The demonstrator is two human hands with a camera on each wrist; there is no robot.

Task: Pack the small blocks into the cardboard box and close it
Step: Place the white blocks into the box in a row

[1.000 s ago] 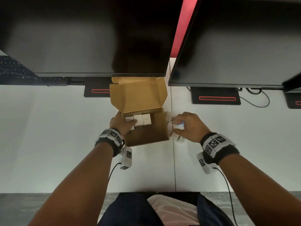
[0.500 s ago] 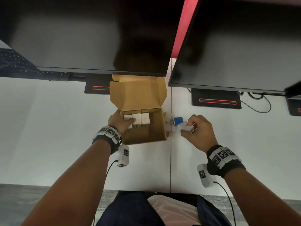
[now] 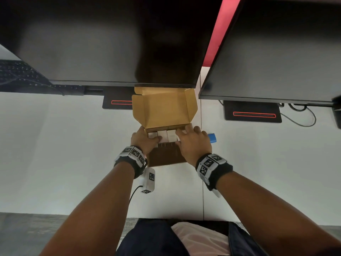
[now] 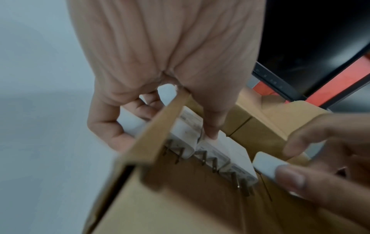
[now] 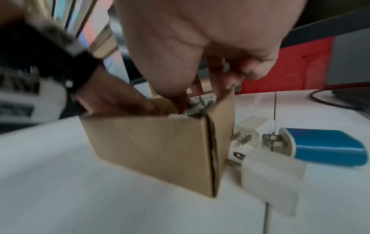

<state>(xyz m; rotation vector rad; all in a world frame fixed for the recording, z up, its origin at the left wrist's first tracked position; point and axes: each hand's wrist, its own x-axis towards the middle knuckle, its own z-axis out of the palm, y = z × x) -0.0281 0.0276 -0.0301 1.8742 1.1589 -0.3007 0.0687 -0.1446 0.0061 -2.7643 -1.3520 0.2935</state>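
Cardboard box point(image 3: 166, 156): stands open at the table's middle, its lid point(image 3: 164, 109) folded up toward the far side, under the monitors.
Packed blocks point(image 3: 163, 135): three white plug-style chargers in a row against the far wall, metal prongs pointing near.
Left hand point(image 3: 143, 139): fingers outside the box's left wall, thumb inside on the left-most block; it pinches wall and block together and steadies the box.
Right hand point(image 3: 191, 143): fingertips curl round a fourth white block point(image 4: 268, 166) at the row's right end, just inside the box.
Loose blocks: several white ones point(image 5: 250, 131) and a blue-and-white one point(image 5: 322, 145) lie on the table just right of the box.
Handling, blocks: probably light, rigid, smooth plastic, likely slippery; best pinched on opposite flat faces, away from the prongs, which could snag on cardboard.
Handling, box: thin card, light, likely to slide or flex, so a steadying hand helps; the lid is best taken by its far edge for closing.
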